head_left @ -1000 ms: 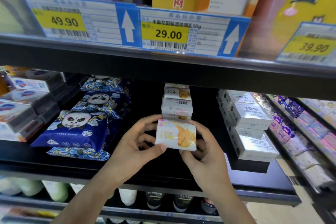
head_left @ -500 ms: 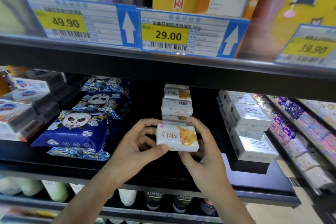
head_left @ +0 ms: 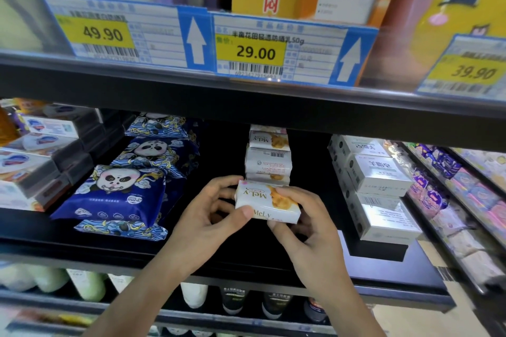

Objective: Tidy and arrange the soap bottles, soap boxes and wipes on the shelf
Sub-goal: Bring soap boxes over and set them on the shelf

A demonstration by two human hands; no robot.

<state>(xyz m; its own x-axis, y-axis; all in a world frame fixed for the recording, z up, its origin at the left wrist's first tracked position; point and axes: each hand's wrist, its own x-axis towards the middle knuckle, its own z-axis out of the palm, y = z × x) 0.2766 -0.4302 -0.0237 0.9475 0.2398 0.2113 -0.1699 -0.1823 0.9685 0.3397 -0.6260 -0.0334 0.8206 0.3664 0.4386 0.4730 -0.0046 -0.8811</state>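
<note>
Black shop shelf (head_left: 315, 260), yellow price tags (head_left: 250, 52).

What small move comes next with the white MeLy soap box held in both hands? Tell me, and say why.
Probably ease the white MeLy soap box forward and set it on the black shelf right in front of the stack of matching soap boxes. The left hand and right hand hold it just before that stack, roughly level and in line with it, so it likely belongs in that row.

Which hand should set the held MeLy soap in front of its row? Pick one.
Right. The right hand wraps the MeLy soap from below and over its top; the left hand only steadies its left end.
</note>
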